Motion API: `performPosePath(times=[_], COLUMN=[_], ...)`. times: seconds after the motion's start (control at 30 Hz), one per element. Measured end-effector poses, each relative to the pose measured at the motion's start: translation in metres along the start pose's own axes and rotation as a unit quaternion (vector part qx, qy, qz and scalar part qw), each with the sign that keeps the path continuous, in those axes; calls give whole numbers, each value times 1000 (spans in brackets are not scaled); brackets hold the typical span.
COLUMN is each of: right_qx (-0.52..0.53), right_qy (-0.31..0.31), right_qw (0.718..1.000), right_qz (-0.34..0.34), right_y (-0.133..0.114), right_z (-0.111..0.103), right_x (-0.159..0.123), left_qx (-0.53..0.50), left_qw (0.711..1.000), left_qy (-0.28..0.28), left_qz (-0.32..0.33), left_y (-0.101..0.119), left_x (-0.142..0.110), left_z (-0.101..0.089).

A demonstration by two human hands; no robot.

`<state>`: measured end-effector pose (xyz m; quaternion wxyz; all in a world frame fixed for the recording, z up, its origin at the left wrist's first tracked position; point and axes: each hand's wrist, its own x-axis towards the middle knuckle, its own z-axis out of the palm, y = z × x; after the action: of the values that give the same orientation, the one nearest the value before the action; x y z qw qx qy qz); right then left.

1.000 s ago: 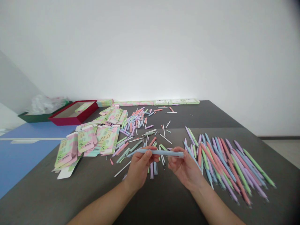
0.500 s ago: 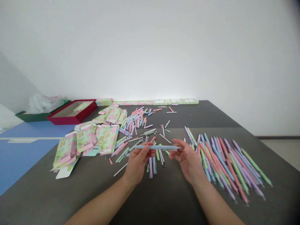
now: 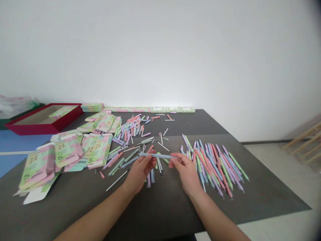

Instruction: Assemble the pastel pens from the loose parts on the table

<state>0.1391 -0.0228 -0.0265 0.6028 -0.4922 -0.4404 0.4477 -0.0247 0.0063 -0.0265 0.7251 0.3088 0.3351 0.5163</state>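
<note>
A pale blue pen (image 3: 160, 155) is held level between both hands above the dark table (image 3: 160, 204). My left hand (image 3: 140, 170) pinches its left part with thumb and fingers. My right hand (image 3: 184, 170) pinches its right end. Just right of my right hand lies a spread of finished pens (image 3: 213, 162) in blue, pink, purple and green. Behind and left of my hands lie several loose pen parts (image 3: 130, 140): coloured barrels, caps and thin white refills.
Flat green-and-pink cartons (image 3: 67, 150) are piled at the left. A red box (image 3: 42, 117) stands at the far left. A row of small boxes (image 3: 155, 109) lines the table's back edge. A wooden frame (image 3: 304, 142) stands on the floor at right.
The view has swung to the right, so everything has slid left in the picture. Both hands still hold the blue pen and sit a little closer together.
</note>
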Motion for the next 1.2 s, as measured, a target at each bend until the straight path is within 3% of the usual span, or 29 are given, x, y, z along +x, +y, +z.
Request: performPosePath(times=[0.13,0.23,0.37,0.43,0.5,0.6,0.77,0.83,0.97,1.2], right_qx=[-105,-306,-578,-662,-704,-718,-682,-697,-740,-764], right_qy=[130,207,132,82,54,35,2,-35,-138,-186], right_qw=[985,927,803,742,705,693,728,713,655,617], right_qz=[-40,-62,-59,-70,-68,-58,-78,-77,-65,-29], right_y=[-2,-3,4,8,10,7,-9,-15,-15,9], right_z=[-41,-80,-107,-108,-107,-103,-88,-76,-50,-34], right_x=[-8,-8,-8,-12,-17,-20,-4,10,35,51], left_qx=[53,61,58,61,67,87,153,183,227,229], left_qw=[995,994,994,995,995,995,984,976,959,960], left_qy=[-36,-43,-53,-51,-34,7,79,102,126,108], left_qz=[-73,-78,-74,-67,-61,-39,37,66,112,123], left_y=[-7,-9,-9,-8,-6,1,16,18,17,17], left_x=[-7,-9,-10,-10,-9,-6,-1,1,3,1], left_z=[3,3,3,2,1,-5,-28,-37,-49,-48])
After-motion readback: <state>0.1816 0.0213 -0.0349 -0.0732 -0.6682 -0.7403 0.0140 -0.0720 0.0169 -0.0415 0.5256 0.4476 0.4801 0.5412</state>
